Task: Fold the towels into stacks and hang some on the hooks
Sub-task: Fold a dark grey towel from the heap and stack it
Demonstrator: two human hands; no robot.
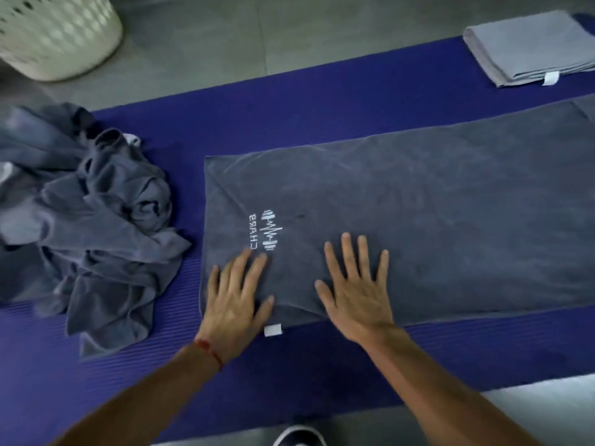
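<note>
A dark grey towel (434, 201) with a white logo lies spread flat on the blue mat (289, 104), running off the right edge of the view. My left hand (236, 294) presses flat on its near left corner, fingers straight, just below the logo. My right hand (355, 284) lies flat beside it on the towel's near edge, fingers spread. A small white tag sticks out from the near hem between my wrists. A crumpled heap of grey towels (93, 220) sits on the mat to the left. A folded light grey towel (531, 46) rests at the far right.
A cream perforated laundry basket (54, 33) stands on the grey tiled floor at the far left. The toe of a shoe (299, 437) shows at the bottom edge. The mat's near strip lies bare in front of the towel.
</note>
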